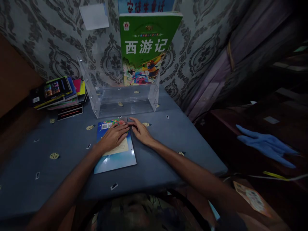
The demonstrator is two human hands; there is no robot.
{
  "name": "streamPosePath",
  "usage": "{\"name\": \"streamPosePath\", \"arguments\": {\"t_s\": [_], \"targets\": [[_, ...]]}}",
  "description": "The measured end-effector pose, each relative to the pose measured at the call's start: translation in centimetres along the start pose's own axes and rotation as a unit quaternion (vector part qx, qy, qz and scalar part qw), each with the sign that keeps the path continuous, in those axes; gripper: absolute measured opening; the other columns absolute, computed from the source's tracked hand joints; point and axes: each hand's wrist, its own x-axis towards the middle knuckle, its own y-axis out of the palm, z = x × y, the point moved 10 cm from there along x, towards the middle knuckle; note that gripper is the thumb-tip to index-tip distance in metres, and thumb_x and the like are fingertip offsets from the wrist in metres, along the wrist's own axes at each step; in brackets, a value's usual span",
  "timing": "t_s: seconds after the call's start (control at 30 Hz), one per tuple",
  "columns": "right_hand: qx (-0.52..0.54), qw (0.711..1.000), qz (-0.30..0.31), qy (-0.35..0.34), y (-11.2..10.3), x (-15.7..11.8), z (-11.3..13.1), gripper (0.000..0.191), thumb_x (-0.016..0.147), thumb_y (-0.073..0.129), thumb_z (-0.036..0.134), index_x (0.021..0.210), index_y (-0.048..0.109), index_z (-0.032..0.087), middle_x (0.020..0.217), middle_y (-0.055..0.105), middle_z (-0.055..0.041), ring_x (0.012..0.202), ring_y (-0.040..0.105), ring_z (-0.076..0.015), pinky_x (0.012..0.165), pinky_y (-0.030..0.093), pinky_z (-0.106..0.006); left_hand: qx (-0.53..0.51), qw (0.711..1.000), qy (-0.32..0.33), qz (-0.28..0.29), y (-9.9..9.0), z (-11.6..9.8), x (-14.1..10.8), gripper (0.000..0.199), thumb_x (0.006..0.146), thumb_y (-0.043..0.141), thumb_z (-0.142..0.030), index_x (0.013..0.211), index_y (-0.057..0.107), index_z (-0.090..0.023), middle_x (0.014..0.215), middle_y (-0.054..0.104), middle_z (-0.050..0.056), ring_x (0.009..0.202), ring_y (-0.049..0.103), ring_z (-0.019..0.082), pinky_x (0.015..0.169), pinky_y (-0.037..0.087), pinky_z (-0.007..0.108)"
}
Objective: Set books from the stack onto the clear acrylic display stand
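Observation:
A blue book (120, 160) lies on the table with its barcode side up. My left hand (114, 136) rests flat across its upper part, fingers stretched to the right. At the book's upper right edge, my right hand (141, 130) has its fingertips touching or very near the corner, thumb and fingers apart. Just beyond stands a clear acrylic book stand (125, 109). In it, a green book (145, 48) with large white Chinese characters stands upright, and part of a blue book (146, 5) shows above and behind it.
A stack of books (57, 93) sits at the table's back left. The table (154, 170) has a grey-blue patterned cover. A patterned wall rises behind, with a white sheet (94, 16) on it. To the right are a curtain (207, 80) and a blue glove (267, 144).

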Motion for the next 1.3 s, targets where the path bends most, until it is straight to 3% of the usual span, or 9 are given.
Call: {"name": "streamPosePath", "arguments": {"t_s": [0.47,0.6,0.93,1.17,1.3], "targets": [[-0.047,0.998,0.026,-0.031,0.5,-0.2,0.7,0.042,0.094,0.042,0.016,0.134,0.053,0.02,0.127,0.069,-0.0102,0.118,0.065,-0.0222,0.102,0.051,-0.044,-0.036,0.998,0.026,0.051,-0.6,-4.6,-3.5,0.044,0.108,0.032,-0.039,0.135,0.062,-0.021,0.142,0.061,0.007,0.137,0.052,0.023,0.117,0.036,0.051],[-0.045,0.998,0.029,-0.03,0.5,-0.1,1.0,0.042,0.094,0.043,0.017,0.134,0.054,0.022,0.127,0.069,-0.0087,0.119,0.065,-0.0225,0.103,0.051,-0.046,-0.051,0.996,0.048,0.053,-0.9,-6.2,-4.7,0.041,0.108,0.035,-0.036,0.137,0.061,-0.026,0.143,0.06,0.005,0.139,0.051,0.021,0.119,0.034,0.05],[-0.055,0.998,0.033,-0.016,0.5,-0.2,0.9,0.04,0.094,0.045,0.017,0.132,0.057,0.023,0.127,0.07,-0.0072,0.117,0.065,-0.0234,0.102,0.051,-0.046,-0.087,0.991,0.076,0.071,-1.2,-10.3,-8.0,0.041,0.107,0.037,-0.036,0.143,0.054,-0.026,0.145,0.059,0.003,0.143,0.045,0.021,0.121,0.03,0.051],[-0.068,0.997,0.032,-0.03,0.6,-0.3,1.1,0.04,0.093,0.046,0.016,0.131,0.06,0.022,0.127,0.069,-0.0089,0.119,0.063,-0.0247,0.104,0.05,-0.047,-0.077,0.991,0.076,0.073,-1.1,-10.6,-8.4,0.042,0.107,0.037,-0.039,0.144,0.052,-0.024,0.145,0.058,0.004,0.142,0.046,0.02,0.121,0.03,0.047],[-0.077,0.996,0.03,-0.036,0.6,-0.4,1.1,0.04,0.094,0.046,0.017,0.13,0.06,0.022,0.124,0.069,-0.009,0.115,0.064,-0.0246,0.101,0.051,-0.047,-0.066,0.993,0.07,0.075,-1.2,-9.4,-7.5,0.045,0.108,0.034,-0.042,0.143,0.053,-0.023,0.146,0.057,0.006,0.137,0.052,0.018,0.12,0.032,0.044]]}}
